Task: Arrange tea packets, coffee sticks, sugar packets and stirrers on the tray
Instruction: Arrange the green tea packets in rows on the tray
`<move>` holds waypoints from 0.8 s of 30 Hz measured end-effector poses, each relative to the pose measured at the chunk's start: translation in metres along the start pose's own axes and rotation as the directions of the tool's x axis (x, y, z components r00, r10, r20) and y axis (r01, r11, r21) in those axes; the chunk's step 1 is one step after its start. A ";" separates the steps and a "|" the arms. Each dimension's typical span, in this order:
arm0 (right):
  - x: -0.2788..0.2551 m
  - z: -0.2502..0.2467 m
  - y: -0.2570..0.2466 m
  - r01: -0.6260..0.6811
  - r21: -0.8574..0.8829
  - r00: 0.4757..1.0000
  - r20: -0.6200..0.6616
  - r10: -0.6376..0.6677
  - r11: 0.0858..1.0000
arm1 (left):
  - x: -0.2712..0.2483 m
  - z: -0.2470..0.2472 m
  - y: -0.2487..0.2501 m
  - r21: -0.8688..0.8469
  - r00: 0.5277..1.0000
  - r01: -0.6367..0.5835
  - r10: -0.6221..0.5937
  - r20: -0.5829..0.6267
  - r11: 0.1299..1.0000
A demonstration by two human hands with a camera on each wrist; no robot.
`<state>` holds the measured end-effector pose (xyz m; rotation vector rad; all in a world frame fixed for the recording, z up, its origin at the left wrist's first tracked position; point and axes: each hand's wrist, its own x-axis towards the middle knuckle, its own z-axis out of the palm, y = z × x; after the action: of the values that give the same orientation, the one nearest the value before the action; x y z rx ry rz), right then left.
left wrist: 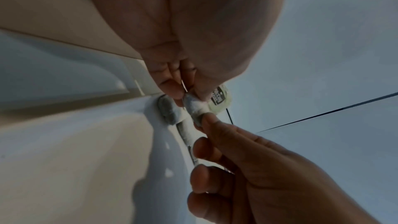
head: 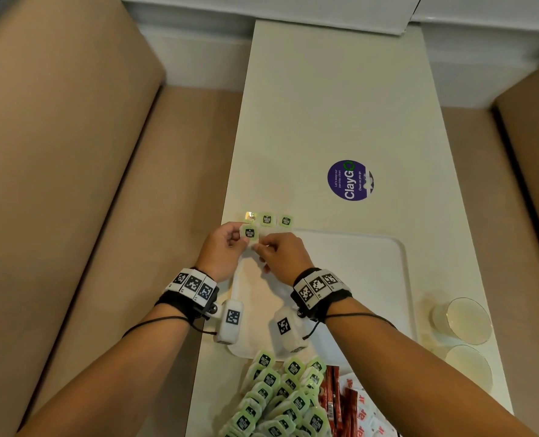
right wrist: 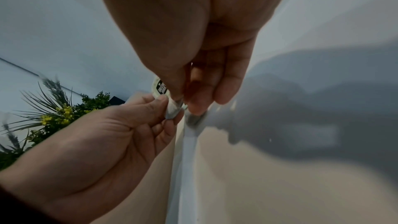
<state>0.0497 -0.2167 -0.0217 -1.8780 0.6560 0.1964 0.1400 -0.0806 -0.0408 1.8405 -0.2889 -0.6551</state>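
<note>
Head view steeply down over the table [head: 340,105]; both wrist views close, upward, sharing fingertips.

A green tea packet [head: 250,232] with a dark square label is held face-up between two hands just above the far left corner of the white tray [head: 372,279], while three more tea packets [head: 267,219] lie in a row on the tabletop just beyond the tray's far edge, the leftmost glinting with glare. At the tray's near edge sits a heap of green tea packets [head: 277,402], with red coffee sticks [head: 332,395] and white, red-lettered sugar packets [head: 361,411] beside it to the right.
</note>
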 end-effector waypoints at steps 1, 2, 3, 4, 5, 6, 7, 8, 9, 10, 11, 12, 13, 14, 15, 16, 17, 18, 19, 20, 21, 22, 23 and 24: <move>0.000 -0.001 0.002 -0.004 0.000 1.000 -0.001 0.004 1.000 | 0.000 0.001 0.001 -0.015 1.000 -0.001 0.002 0.005 1.000; 0.001 -0.001 0.003 -0.006 0.003 1.000 -0.005 0.006 1.000 | 0.001 0.002 0.002 -0.029 1.000 -0.003 0.003 0.005 1.000; 0.002 -0.003 0.004 -0.009 0.006 1.000 -0.010 0.009 1.000 | 0.001 0.002 0.002 -0.032 1.000 -0.006 0.006 0.003 0.999; 0.003 -0.004 0.006 -0.015 0.009 1.000 -0.019 0.015 1.000 | 0.002 0.002 0.002 -0.015 1.000 -0.006 0.006 -0.003 1.000; 0.004 -0.005 0.007 -0.025 0.013 0.999 -0.032 0.025 1.000 | 0.004 0.001 0.000 0.026 1.000 -0.007 0.007 -0.009 1.000; 0.005 -0.007 0.008 -0.036 0.013 0.998 -0.050 0.037 0.999 | 0.006 0.000 -0.002 0.092 1.000 -0.013 0.014 -0.014 0.996; 0.007 -0.008 0.010 -0.049 0.008 0.996 -0.072 0.049 0.999 | 0.008 -0.002 -0.005 0.172 0.999 -0.029 0.031 -0.011 0.985; 0.008 -0.008 0.011 -0.061 -0.001 0.994 -0.094 0.061 0.998 | 0.010 -0.003 -0.007 0.248 0.998 -0.058 0.060 -0.001 0.967; 0.009 -0.009 0.013 -0.075 -0.019 0.991 -0.109 0.073 0.997 | 0.011 -0.004 -0.009 0.314 0.996 -0.088 0.088 0.013 0.945; 0.011 -0.009 0.015 -0.087 -0.043 0.990 -0.116 0.082 0.995 | 0.011 -0.005 -0.010 0.366 0.993 -0.114 0.110 0.031 0.924; 0.013 -0.009 0.017 -0.103 -0.066 0.989 -0.115 0.095 0.993 | 0.012 -0.006 -0.011 0.410 0.991 -0.131 0.120 0.052 0.902; 0.015 -0.009 0.019 -0.120 -0.081 0.988 -0.111 0.111 0.989 | 0.012 -0.006 -0.012 0.450 0.990 -0.142 0.121 0.076 0.882; 0.016 -0.008 0.020 -0.140 -0.091 0.986 -0.105 0.130 0.986 | 0.012 -0.006 -0.013 0.484 0.988 -0.151 0.118 0.099 0.862; 0.017 -0.008 0.020 -0.154 -0.100 0.984 -0.103 0.144 0.983 | 0.013 -0.006 -0.014 0.510 0.987 -0.156 0.110 0.119 0.846; 0.017 -0.008 0.019 -0.165 -0.110 0.983 -0.103 0.154 0.980 | 0.013 -0.006 -0.015 0.530 0.986 -0.159 0.105 0.131 0.833; 0.017 -0.009 0.019 -0.168 -0.119 0.982 -0.105 0.156 0.978 | 0.014 -0.006 -0.015 0.542 0.985 -0.164 0.105 0.137 0.824; 0.018 -0.009 0.019 -0.170 -0.128 0.982 -0.108 0.157 0.977 | 0.014 -0.006 -0.015 0.551 0.984 -0.169 0.108 0.142 0.817; 0.018 -0.009 0.018 -0.172 -0.136 0.981 -0.110 0.157 0.976 | 0.015 -0.006 -0.016 0.558 0.983 -0.175 0.110 0.148 0.811; 0.019 -0.009 0.017 -0.174 -0.142 0.981 -0.111 0.159 0.974 | 0.016 -0.006 -0.016 0.565 0.982 -0.180 0.111 0.154 0.805; 0.020 -0.009 0.017 -0.175 -0.151 0.981 -0.116 0.158 0.973 | 0.017 -0.006 -0.017 0.570 0.981 -0.185 0.113 0.159 0.800; 0.020 -0.009 0.016 -0.176 -0.163 0.980 -0.124 0.157 0.971 | 0.018 -0.007 -0.017 0.571 0.980 -0.190 0.116 0.163 0.799; 0.020 -0.008 0.016 -0.176 -0.179 0.979 -0.134 0.153 0.968 | 0.020 -0.007 -0.017 0.568 0.979 -0.194 0.121 0.164 0.800; 0.019 -0.007 0.015 -0.176 -0.197 0.979 -0.139 0.150 0.965 | 0.021 -0.007 -0.018 0.568 0.978 -0.199 0.127 0.164 0.799; 0.019 -0.007 0.015 -0.172 -0.215 0.979 -0.145 0.143 0.961 | 0.021 -0.007 -0.018 0.571 0.977 -0.204 0.133 0.164 0.795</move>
<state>0.0564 -0.2331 -0.0389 -2.0699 0.9051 0.2639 0.1595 -0.0790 -0.0619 2.3315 -0.8013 -0.5849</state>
